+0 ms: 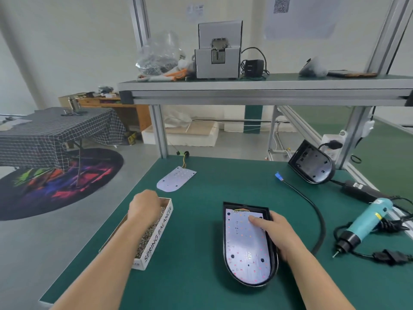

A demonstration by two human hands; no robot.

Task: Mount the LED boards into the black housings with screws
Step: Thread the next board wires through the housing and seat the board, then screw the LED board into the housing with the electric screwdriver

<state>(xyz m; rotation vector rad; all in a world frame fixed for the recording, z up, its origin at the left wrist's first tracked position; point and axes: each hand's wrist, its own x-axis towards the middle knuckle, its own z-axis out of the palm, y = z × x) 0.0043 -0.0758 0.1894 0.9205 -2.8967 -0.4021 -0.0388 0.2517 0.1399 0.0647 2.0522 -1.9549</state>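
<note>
The right hand (277, 233) grips the black housing (274, 260) by its right rim, thumb pressing the LED board (243, 245) flat inside it on the green table (196, 231). The left hand (145, 206) dips into the box of screws (157, 233), but its fingers are hidden, so I cannot tell whether it has pinched one. Best to lift a single screw and hold the board down so its holes line up.

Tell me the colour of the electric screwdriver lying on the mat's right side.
The plastic electric screwdriver is teal with a black nose; head view.
</note>
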